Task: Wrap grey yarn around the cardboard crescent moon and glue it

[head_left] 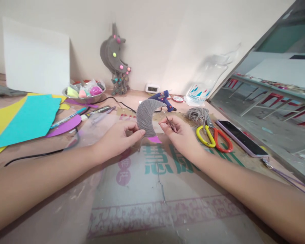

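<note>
My left hand (120, 137) pinches the lower part of a crescent moon (145, 117) closely wound with grey yarn. A bare purple tip (155, 139) shows at the crescent's bottom end. Just right of it, my right hand (179, 134) is closed on thin dark strands that look like a small bundle of yarn (171, 124); the fingers partly hide it. Both hands are above a printed cardboard sheet (134, 200), on which a loose strand lies. Grey yarn (197, 114) and scissors (216, 137) with one yellow and one red handle lie beyond my right hand.
A blue glue gun (162, 98), a small clock (152, 88) and a plastic bottle (203, 84) stand behind. A phone (242, 138) lies right; coloured sheets (27, 118), pens (68, 118) and a clay bowl (85, 96) left. A decorated grey moon (114, 56) hangs against the wall.
</note>
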{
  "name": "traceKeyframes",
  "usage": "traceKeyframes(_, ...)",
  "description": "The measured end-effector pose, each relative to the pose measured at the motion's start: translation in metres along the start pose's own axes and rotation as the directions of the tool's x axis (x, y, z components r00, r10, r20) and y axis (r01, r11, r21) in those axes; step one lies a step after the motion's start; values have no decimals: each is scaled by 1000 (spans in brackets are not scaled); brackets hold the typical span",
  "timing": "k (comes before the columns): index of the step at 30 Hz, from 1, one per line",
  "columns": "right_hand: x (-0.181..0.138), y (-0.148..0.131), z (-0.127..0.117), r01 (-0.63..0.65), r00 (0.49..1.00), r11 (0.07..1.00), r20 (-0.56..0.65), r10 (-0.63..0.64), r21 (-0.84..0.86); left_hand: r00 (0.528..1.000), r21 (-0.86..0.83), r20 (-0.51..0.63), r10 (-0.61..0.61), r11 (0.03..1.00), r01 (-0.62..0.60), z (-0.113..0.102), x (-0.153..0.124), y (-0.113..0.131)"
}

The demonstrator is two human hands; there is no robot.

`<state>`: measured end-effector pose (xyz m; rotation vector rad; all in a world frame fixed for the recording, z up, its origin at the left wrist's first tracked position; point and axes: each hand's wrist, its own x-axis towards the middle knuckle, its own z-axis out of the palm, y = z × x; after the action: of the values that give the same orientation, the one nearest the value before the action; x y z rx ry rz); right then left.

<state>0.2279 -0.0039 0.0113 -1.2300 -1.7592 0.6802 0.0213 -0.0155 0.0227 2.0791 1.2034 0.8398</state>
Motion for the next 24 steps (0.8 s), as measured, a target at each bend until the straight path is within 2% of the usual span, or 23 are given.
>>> traceKeyframes(7, -3, -1, -2, 13, 1000, 994, 17, -11, -110, 1000, 14, -11, 24, 1000, -24, -1, 0, -2)
traceKeyframes(10, -3, -3, -2, 30, 1000, 996, 8, -29, -81, 1000, 4, 11, 20, 1000, -20, -1, 0, -3)
traceKeyframes(14, -5, -7, 0, 14, 988, 999, 153, -18, 31, 995, 8, 72, 66, 998, -67, 0, 1, -5)
traceKeyframes(17, -6, -8, 1, 21, 971, 999, 236, -26, 27, 987, 9, 110, 120, 992, -122, 1, 1, -8)
traceKeyframes(21, -7, -8, 0, 63, 963, 998, 262, -68, 30, 983, -50, 54, 173, 984, -170, 1, 1, -9)
traceKeyframes(24, -7, -7, 1, 57, 956, 998, 287, -63, 29, 992, -115, 0, 123, 986, -122, -1, 0, -7)
